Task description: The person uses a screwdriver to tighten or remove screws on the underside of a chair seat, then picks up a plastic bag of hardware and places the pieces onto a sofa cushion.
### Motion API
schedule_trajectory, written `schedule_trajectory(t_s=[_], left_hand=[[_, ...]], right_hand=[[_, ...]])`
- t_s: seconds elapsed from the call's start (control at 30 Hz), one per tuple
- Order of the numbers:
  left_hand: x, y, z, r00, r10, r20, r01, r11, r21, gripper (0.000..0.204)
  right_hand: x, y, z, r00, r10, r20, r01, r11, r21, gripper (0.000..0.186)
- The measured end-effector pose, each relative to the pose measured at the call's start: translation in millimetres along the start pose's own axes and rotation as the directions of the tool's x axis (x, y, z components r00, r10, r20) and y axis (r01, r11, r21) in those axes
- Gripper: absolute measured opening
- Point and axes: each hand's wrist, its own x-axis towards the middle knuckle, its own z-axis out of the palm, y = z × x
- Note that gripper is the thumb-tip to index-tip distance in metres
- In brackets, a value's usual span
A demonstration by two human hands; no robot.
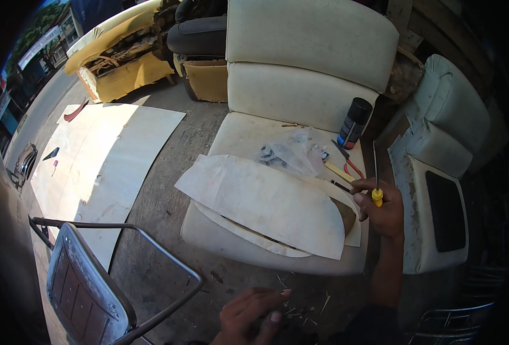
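My right hand (381, 210) is closed round a screwdriver-like tool (377, 192) with a yellow handle and a thin metal shaft pointing up. Its fingers are beside a pale yellow strip-shaped handle (339, 171) and a short black-tipped stick (340, 186). At the lower middle, my left hand (248, 316) is in front of the seat, thumb and fingers apart, with nothing visible in it. Cut off-white sheet pieces (266, 201) lie overlapping on the cream seat (231, 236). Behind them are a crumpled clear plastic bag (294, 154), red-handled pliers (351, 164) and a black spray can (354, 123).
A large off-white sheet (133, 155) covers the floor at left. A metal-framed chair (87, 287) stands at near left. Another cream seat (435, 213) with a black panel is at right. A torn yellow-foam sofa (130, 75) stands far left. Scraps litter the floor nearby.
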Motion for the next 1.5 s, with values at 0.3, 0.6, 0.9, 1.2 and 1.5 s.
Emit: schedule_trajectory(t_s=[0.3, 0.6, 0.9, 1.2, 1.5], left_hand=[[1, -24, -6, 0.976, -0.025, 0.218, 0.021, 1.0, 0.018, 0.03], [93, -121, -21, 0.905, 0.034, -0.423, 0.283, 0.695, 0.661, 0.049], [48, -177, 44, 0.968, 0.032, -0.248, 0.185, 0.575, 0.797, 0.054], [43, -182, 33, 0.977, 0.036, -0.212, 0.148, 0.602, 0.785, 0.055], [44, -179, 33, 0.972, 0.02, -0.234, 0.181, 0.571, 0.801, 0.056]], right_hand=[[-98, 128, -17, 0.712, 0.316, -0.627, -0.492, 0.861, -0.125, 0.031], [-129, 209, -39, 0.677, 0.181, -0.714, -0.625, 0.654, -0.426, 0.033], [87, 13, 55, 0.868, -0.427, 0.252, 0.495, 0.765, -0.412, 0.035], [44, 25, 187, 0.726, -0.361, 0.585, 0.628, 0.695, -0.35, 0.039], [103, 3, 97, 0.979, -0.171, -0.112, 0.177, 0.983, 0.043, 0.031]])
